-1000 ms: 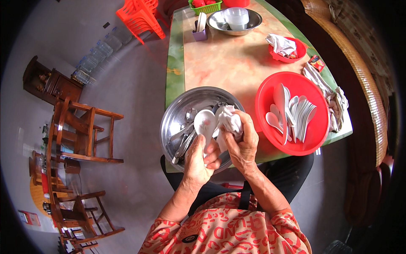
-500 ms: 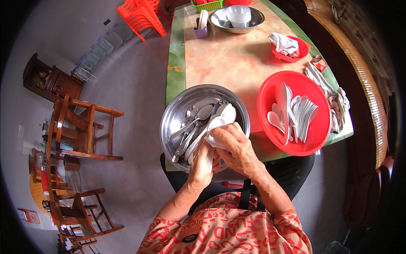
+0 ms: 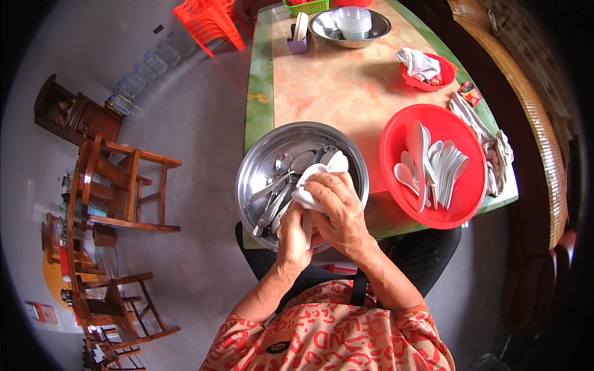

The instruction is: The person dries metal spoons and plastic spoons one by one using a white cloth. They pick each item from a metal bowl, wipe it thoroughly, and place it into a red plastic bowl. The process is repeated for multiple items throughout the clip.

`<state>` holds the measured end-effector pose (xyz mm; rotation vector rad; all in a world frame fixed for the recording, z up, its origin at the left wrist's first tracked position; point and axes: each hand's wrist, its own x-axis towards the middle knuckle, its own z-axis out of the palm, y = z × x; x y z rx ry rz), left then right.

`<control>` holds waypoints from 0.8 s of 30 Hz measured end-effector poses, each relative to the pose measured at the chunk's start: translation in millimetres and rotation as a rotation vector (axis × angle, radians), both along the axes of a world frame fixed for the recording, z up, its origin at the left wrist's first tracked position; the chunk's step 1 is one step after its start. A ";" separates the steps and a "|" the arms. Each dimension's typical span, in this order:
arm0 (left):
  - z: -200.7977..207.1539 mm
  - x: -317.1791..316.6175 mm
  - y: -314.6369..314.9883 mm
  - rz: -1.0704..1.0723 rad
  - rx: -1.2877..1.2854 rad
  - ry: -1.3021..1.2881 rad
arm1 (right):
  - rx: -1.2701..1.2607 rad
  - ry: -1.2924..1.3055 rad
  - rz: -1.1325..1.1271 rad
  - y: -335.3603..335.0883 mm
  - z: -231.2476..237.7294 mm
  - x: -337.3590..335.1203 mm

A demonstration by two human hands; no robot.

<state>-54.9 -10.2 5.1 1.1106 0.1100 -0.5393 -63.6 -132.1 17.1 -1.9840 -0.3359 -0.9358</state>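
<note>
My left hand (image 3: 293, 240) is closed on the handle of a white spoon (image 3: 308, 231), low over the near side of a steel basin (image 3: 247, 162). With my right hand (image 3: 341, 213) I press a white cloth (image 3: 305, 196) around the upper part of that spoon, hiding much of it. Metal spoons (image 3: 272, 207) and a few white ones lie in the steel basin under my hands. To the right, a red basin (image 3: 391, 139) holds several white spoons (image 3: 450, 172), many lined up side by side, and a larger white ladle-like spoon (image 3: 417, 148).
Farther back on the marble-patterned table (image 3: 322, 86) stand a steel bowl (image 3: 322, 34) with clear plastic tubs, a purple holder (image 3: 297, 46) and a small red basket (image 3: 447, 73) with a cloth. A crumpled rag (image 3: 495, 154) lies along the right edge. Wooden chairs (image 3: 133, 191) stand left.
My right hand and the cloth have moved slightly up the spoon, covering more of it. The left hand keeps its hold on the handle.
</note>
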 end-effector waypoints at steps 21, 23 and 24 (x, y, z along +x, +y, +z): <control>11.8 0.4 -6.2 0.074 0.113 -0.168 | -0.151 0.060 -0.213 8.3 -5.3 -8.8; 8.8 0.8 -3.0 0.044 0.110 -0.174 | -0.055 0.155 -0.137 9.6 -2.3 -16.9; 4.7 0.6 2.3 0.012 0.098 -0.175 | -0.006 0.203 -0.099 9.7 -1.8 -19.5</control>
